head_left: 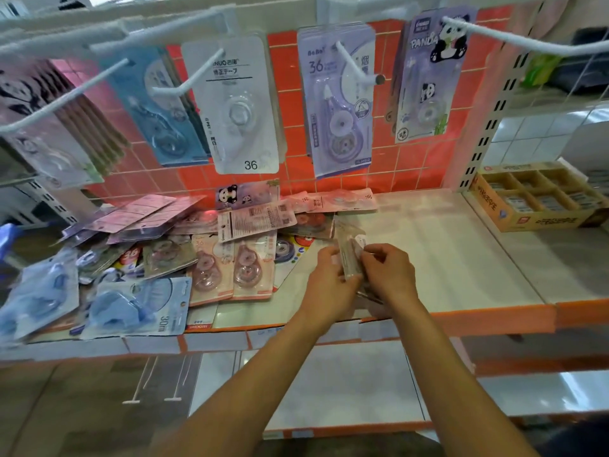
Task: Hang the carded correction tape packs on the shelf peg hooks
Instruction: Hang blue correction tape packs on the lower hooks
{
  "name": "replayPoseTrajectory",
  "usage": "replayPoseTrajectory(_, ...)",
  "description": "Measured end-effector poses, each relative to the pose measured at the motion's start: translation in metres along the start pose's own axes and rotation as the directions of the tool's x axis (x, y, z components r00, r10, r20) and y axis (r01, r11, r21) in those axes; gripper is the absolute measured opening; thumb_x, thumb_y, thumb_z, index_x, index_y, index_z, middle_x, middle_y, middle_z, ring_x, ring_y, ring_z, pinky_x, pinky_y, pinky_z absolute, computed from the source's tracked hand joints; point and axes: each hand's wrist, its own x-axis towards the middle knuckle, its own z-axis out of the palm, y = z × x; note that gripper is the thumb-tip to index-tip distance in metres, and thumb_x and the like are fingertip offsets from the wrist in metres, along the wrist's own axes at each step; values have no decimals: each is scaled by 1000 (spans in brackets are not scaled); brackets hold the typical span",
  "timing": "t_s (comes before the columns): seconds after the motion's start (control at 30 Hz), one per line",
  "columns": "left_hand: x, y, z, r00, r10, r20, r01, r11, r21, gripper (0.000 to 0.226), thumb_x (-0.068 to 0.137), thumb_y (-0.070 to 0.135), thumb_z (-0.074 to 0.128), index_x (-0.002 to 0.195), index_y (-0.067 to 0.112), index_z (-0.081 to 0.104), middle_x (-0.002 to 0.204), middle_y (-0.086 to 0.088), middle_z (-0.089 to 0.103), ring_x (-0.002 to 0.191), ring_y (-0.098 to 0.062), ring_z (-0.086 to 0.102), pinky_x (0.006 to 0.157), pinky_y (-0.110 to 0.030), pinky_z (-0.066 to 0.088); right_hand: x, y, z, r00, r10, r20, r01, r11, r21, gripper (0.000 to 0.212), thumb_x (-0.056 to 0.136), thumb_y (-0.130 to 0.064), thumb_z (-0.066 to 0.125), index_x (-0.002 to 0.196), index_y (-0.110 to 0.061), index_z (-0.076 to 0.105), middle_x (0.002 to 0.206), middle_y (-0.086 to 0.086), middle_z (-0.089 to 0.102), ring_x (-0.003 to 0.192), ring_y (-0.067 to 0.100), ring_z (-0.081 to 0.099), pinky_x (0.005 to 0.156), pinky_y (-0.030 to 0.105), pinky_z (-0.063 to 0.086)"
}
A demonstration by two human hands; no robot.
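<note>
My left hand point(329, 275) and my right hand point(389, 272) together grip a small stack of carded correction tape packs point(351, 250), held edge-up just above the white shelf point(445, 252). A loose heap of more packs point(184, 252), pink, blue and purple, covers the shelf's left half. Above, white peg hooks point(194, 77) stick out from the orange tiled back wall. Packs hang on them: a white one marked 36 point(237, 107), a purple one point(339, 103), a panda one point(431, 77) and blue and pink ones at the left.
A long white peg hook point(527, 37) reaches toward me at the upper right with nothing on it. A yellow cardboard box point(534, 199) with small compartments sits at the shelf's right. The shelf has an orange front edge point(494, 318); a lower shelf lies beneath.
</note>
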Motion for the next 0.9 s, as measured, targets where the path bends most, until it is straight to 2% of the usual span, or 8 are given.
replayPoseTrajectory(0.13,-11,-6,-27,1000,9,7,-8,984,-178,50,86,2,62,122,32,44,111,5,66,99,-10,65,81,-28,57,-12,-11,14,998,-41,-37,44,997,68,24,90,-21,59,113,-17,65,115,5,65,101,19,58,88,31,46)
replayPoseTrajectory(0.23,-21,-8,-56,999,-11,38,23,950,-312,51,85,-13,55,111,31,52,101,6,70,92,-10,67,73,-23,56,-20,-22,30,994,-45,-104,59,989,138,35,88,-22,62,122,-17,56,124,6,57,113,21,54,97,37,44)
replayPoseTrajectory(0.37,-27,-17,-103,999,-31,20,35,954,-299,54,81,-20,48,120,17,54,106,-5,70,95,-20,67,77,-37,54,-32,-57,62,1000,25,9,-27,918,396,39,85,-25,61,123,-17,54,112,3,65,99,23,65,90,45,53)
replayPoseTrajectory(0.47,-30,-25,-144,998,-57,3,55,950,-308,48,84,-14,46,114,22,57,110,-10,69,103,-26,65,90,-43,54,-47,-86,94,998,-56,36,35,899,437,28,83,-23,60,110,-19,65,101,-2,71,91,18,69,85,45,56)
replayPoseTrajectory(0.57,-33,-34,-186,994,-111,15,107,905,-412,29,96,4,43,119,15,57,109,-13,69,98,-27,67,89,-48,55,-63,-105,129,995,-86,59,46,869,493,22,87,-10,58,107,-16,65,97,1,72,89,20,70,82,46,57)
replayPoseTrajectory(0.67,-37,-44,-224,998,-63,1,57,906,-420,24,100,18,47,122,15,56,115,-12,68,105,-27,66,92,-45,53,-78,-123,161,991,-99,93,38,857,513,21,87,-6,58,108,-9,62,98,9,72,88,24,70,78,50,58)
replayPoseTrajectory(0.73,-40,-52,-247,999,-23,-30,10,926,-377,17,96,17,55,113,20,56,113,-11,68,103,-24,67,91,-41,55,-87,-137,181,986,-124,110,55,872,486,20,85,-11,59,105,-11,63,95,7,72,86,24,70,75,50,58)
replayPoseTrajectory(0.9,-42,-70,-302,995,35,-89,-63,939,-338,31,85,14,69,111,19,55,112,-10,69,104,-25,67,93,-45,53,-112,-175,225,975,-187,124,112,884,454,12,86,-13,58,84,-23,63,89,3,71,86,26,69,77,51,57)
